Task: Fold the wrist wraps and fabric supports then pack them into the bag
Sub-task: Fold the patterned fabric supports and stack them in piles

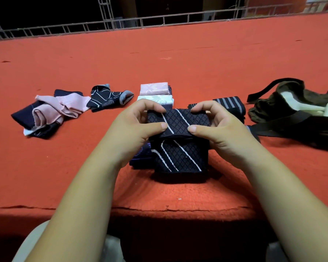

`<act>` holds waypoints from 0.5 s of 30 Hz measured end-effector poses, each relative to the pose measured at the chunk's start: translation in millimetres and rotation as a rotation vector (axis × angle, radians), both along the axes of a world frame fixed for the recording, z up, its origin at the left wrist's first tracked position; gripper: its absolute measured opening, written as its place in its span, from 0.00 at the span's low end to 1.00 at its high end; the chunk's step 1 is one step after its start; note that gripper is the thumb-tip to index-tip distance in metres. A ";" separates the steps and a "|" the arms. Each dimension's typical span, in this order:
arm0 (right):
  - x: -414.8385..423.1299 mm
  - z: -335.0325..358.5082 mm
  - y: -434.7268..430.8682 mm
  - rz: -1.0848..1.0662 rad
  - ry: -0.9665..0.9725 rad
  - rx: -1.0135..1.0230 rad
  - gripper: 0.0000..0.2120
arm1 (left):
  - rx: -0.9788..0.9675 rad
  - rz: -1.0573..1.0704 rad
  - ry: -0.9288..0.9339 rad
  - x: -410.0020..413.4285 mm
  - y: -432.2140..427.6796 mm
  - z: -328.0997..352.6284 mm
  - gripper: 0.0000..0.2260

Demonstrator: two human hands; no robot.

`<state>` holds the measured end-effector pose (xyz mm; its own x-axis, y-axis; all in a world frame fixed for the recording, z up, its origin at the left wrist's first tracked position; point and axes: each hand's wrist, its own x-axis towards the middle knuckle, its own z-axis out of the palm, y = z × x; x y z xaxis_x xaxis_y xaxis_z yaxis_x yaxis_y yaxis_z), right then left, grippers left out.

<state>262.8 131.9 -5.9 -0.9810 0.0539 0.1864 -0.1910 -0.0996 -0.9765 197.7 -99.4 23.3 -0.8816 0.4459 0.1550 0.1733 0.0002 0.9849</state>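
Observation:
A dark fabric support (pixel 180 140) with white diagonal stripes and a dotted diamond pattern is held above the red surface, its top part bent over toward me. My left hand (pixel 138 125) pinches its left edge and my right hand (pixel 214 125) pinches its right edge. Behind my hands stand a folded pink piece (pixel 154 88) and a folded white piece (pixel 155 99). A dark striped wrap (pixel 228 104) lies behind my right hand. The olive bag (pixel 292 110) lies open at the right. Under my left wrist a dark folded piece with purple lines (pixel 141 154) partly shows.
A loose heap of pink and navy supports (pixel 51 112) lies at the left, and a navy support with grey cuffs (pixel 110 98) beside it. The red cloth-covered table (pixel 178 59) ends in a front edge near my body. A metal railing (pixel 121 23) runs along the back.

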 end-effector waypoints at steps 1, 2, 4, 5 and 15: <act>0.3 0.3 -0.4 -0.010 0.021 0.008 0.21 | -0.008 0.010 0.009 -0.2 -0.6 1.6 0.15; 0.6 0.6 -1.0 -0.024 0.043 0.010 0.24 | -0.011 0.018 0.009 -0.4 -1.2 2.8 0.17; 0.2 1.2 -3.4 -0.043 0.071 0.012 0.30 | -0.012 0.028 0.002 -0.4 -2.0 4.8 0.17; -0.5 0.7 -5.1 -0.051 0.070 0.005 0.31 | -0.023 0.047 0.007 -0.6 -2.0 5.4 0.16; -0.6 -0.3 -7.5 -0.210 0.043 0.017 0.12 | -0.077 -0.093 -0.135 4.9 2.8 1.4 0.12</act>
